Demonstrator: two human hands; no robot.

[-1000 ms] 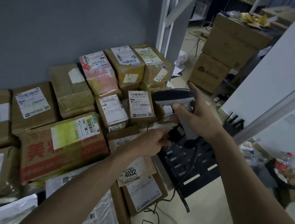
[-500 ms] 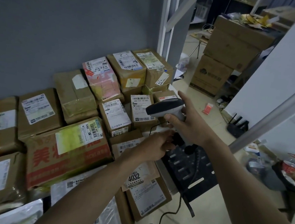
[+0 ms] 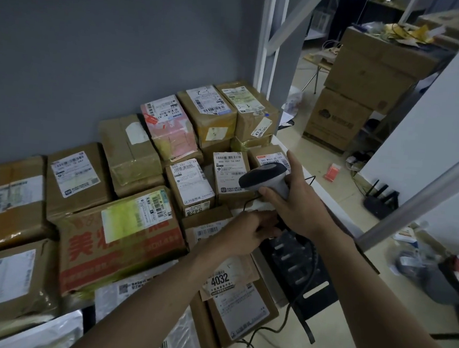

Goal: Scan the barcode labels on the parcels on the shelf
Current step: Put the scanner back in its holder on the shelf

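Parcels (image 3: 124,237): taped cardboard boxes with white printed labels, plus glossy poly mailers nearest, crowding the shelf (image 3: 315,191) against a grey wall. Left hand (image 3: 248,233) curls at the cable under the scanner (image 3: 264,176); what it grips is unclear. Right hand (image 3: 300,204) clasps the smooth grey-and-white handle. Scanning looks barely begun; no label shows a mark of completion.

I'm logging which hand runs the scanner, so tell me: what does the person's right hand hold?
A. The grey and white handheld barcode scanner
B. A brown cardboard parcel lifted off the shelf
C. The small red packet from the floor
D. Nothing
A: the right hand wraps its grip round the handle of the grey and white handheld barcode scanner, whose head points toward the labelled brown cardboard parcels on the shelf.
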